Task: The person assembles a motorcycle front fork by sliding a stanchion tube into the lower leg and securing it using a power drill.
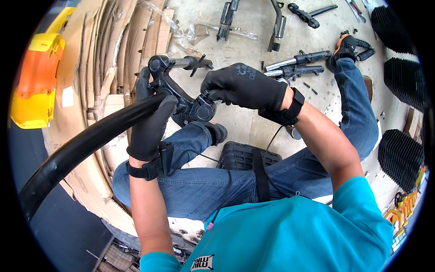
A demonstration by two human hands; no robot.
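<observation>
Yellow and orange plastic parts (pixel 41 81) at far left, beside flattened cardboard (pixel 74 59). Black curved tube (pixel 86 136) rises from lower left to black metal bracket (pixel 174 88). Left hand (pixel 152 120) clamped round tube's upper end, close against bracket. Bracket held above floor (pixel 244 124), between both hands, round clamp at each end. Right hand (pixel 242 86) at bracket's right end, fingers curled; cannot tell what they pinch. Farther right, silver-and-black shock-like cylinders (pixel 299 65) on floor; black ribbed stacks (pixel 401 86) at far right.
</observation>
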